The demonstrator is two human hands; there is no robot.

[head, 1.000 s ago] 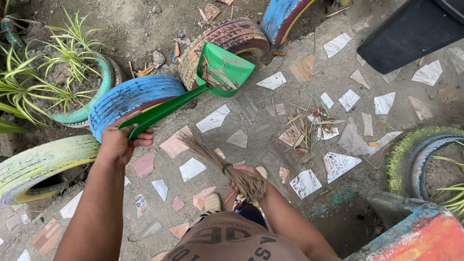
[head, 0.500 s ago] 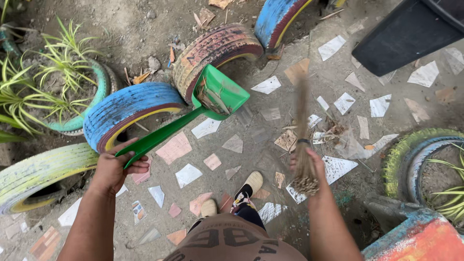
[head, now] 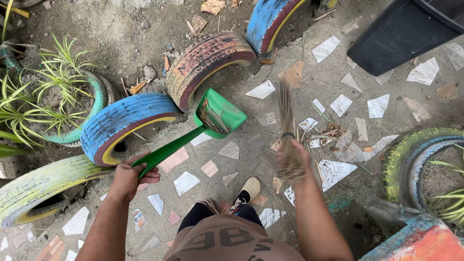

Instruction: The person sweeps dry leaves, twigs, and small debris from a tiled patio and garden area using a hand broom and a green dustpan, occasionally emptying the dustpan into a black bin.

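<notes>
We note the left hand [head: 129, 178] with fingers wrapped around the handle of a green plastic long-handled dustpan [head: 212, 120], its scoop resting on the tiled ground beside a blue painted tyre [head: 121, 123], dry leaves inside. The right hand [head: 296, 157] grips a bundled brown stick broom [head: 288, 130], bristles blurred, near a pile of leaf litter [head: 333, 135].

Outdoor garden yard, I'd say. Beyond my fingers, painted tyres sit half-sunk as edging: blue tyre [head: 123, 123], red tyre [head: 205, 58], yellow tyre [head: 38, 181] just outside my left fingers. Spiky plants [head: 43, 101] grow in bare soil [head: 111, 29] past them. Under my fingers, a rough cement path [head: 251, 145] set with broken tile bits [head: 186, 182], dry leaves [head: 333, 133] scattered on it.
</notes>
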